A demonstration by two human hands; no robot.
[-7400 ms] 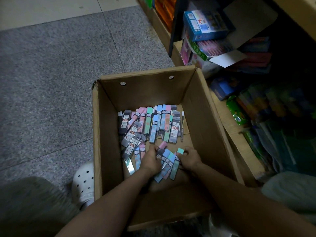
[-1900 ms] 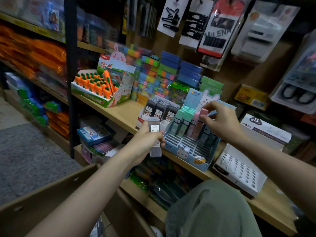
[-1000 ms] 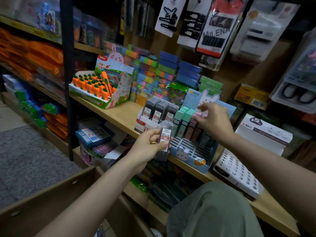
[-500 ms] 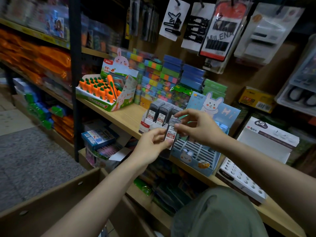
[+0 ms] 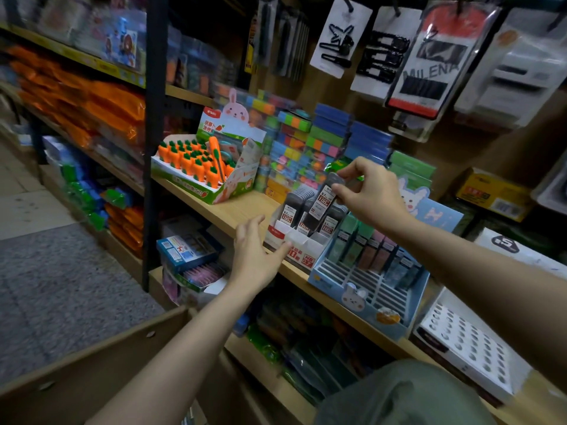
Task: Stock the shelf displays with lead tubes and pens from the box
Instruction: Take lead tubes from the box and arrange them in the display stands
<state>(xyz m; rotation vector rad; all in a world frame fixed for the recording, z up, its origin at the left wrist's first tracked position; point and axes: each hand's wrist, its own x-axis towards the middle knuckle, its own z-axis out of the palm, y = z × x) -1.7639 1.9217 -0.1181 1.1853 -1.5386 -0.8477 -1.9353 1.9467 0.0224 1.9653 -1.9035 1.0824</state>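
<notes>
1. I have a dark lead tube (image 5: 325, 201) in my right hand (image 5: 372, 191). It sits just above the white display box (image 5: 299, 244) on the wooden shelf (image 5: 236, 211), tipped a little, with its low end down among the other dark tubes (image 5: 290, 210) standing there.

2. I think this tube is very light. It looks like hard, smooth plastic, so it will not bend, but it could slip if I hold it loosely.

3. The thin leads inside may snap if it drops, so I would go gently.

4. The best place to hold it is near the top end, on the two flat sides. That leaves the low end free to slide into its slot. My right hand does just that: the thumb and fingers pinch the top part, and the other fingers are curled in.

5. My left hand (image 5: 256, 257) holds nothing. Its fingers are spread out and mostly straight. It is close to the front left corner of the white display box, but I cannot tell if it touches it.

6. Just to the right stands the blue bunny display (image 5: 368, 283) with pastel tubes (image 5: 366, 253) in its back rows. Its front slots look bare.

7. The cardboard box (image 5: 92, 363) is down by my left arm.
</notes>
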